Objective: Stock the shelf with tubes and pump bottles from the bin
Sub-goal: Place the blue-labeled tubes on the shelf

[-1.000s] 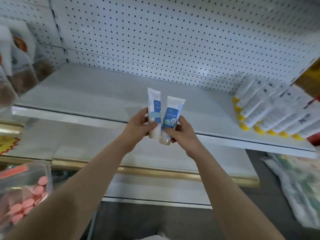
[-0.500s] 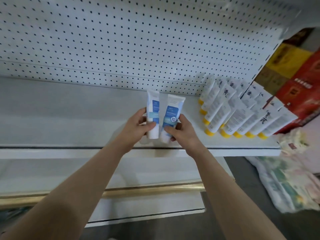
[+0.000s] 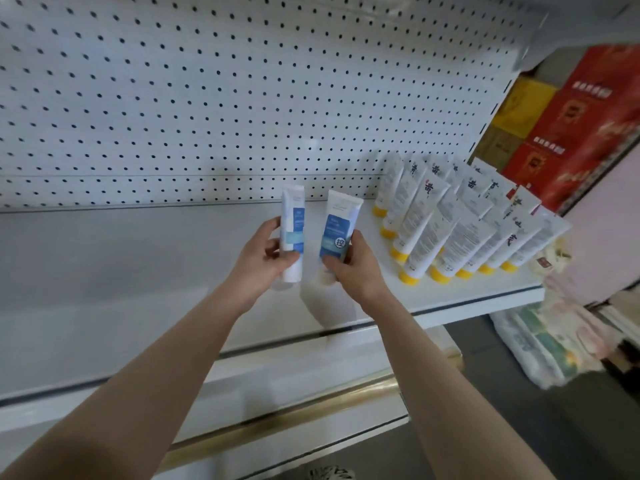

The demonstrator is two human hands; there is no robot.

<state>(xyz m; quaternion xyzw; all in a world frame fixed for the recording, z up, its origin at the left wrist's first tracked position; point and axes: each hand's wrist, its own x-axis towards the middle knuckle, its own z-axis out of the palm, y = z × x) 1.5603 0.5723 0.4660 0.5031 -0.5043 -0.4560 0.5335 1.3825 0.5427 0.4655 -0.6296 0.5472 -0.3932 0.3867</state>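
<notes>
Over the shelf, left hand's curled fingers round one tube, right hand's likewise.

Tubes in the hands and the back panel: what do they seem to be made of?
The left tube and right tube look like soft plastic, satin white with printed blue labels; their flat crimped tops suggest squeezable walls. The back panel looks like painted sheet metal, smooth white with regular punched holes, though coated board cannot be excluded.
</notes>
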